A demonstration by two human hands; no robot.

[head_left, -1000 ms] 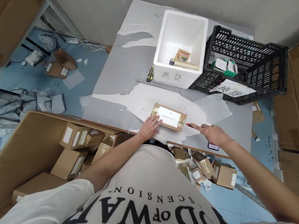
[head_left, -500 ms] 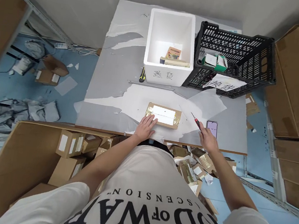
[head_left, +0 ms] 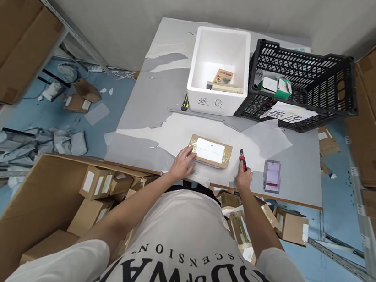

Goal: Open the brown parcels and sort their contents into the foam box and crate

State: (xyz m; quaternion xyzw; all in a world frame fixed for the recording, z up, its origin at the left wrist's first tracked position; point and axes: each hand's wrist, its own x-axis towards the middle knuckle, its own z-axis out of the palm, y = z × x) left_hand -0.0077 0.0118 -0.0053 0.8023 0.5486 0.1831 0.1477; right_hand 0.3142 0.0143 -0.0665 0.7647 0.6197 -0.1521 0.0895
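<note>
A small cardboard box (head_left: 210,152) with a white label and clear tape lies flat near the table's front edge. My left hand (head_left: 183,162) holds it by its front left corner. The ends of some fingers are hard to make out against the box. In my right hand (head_left: 244,176), closed around the handle, is a red and black utility knife (head_left: 242,160). Its blade points away from me, to the right of the box and apart from it. A phone (head_left: 272,176) lies on the table to the right of that hand.
Behind the box stand a white foam bin (head_left: 220,103) and a black plastic crate (head_left: 334,100), both with things inside. A yellow and black cutter (head_left: 185,102) lies beside the bin. Below the table's front edge is a large carton (head_left: 15,211) of small boxes.
My right hand has moved left with the utility knife, from beside the phone to nearer the box, and the blade now points more straight ahead. My left hand stays on the box.
</note>
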